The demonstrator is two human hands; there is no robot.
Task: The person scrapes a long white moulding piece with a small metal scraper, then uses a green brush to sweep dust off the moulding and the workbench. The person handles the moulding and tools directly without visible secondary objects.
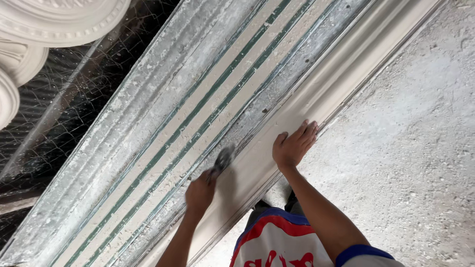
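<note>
Two hands over one long plaster-crusted moulding form (163,133) lying diagonally on the grey floor (420,148). Left hand (199,192) — fist closed round one small scraper (222,159), blurred, its blade on the form's grooved inner face. Right hand (294,145) — fingers together, flat on the form's smooth pale edge strip (341,81), arm extended. Three white plaster ceiling ornaments (54,22), top left, above wire mesh (74,99).

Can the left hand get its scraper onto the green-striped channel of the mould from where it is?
Probably yes: the left hand holds the scraper right at the long mould, nothing lying between. The right hand rests clear, on the pale cornice strip.
</note>
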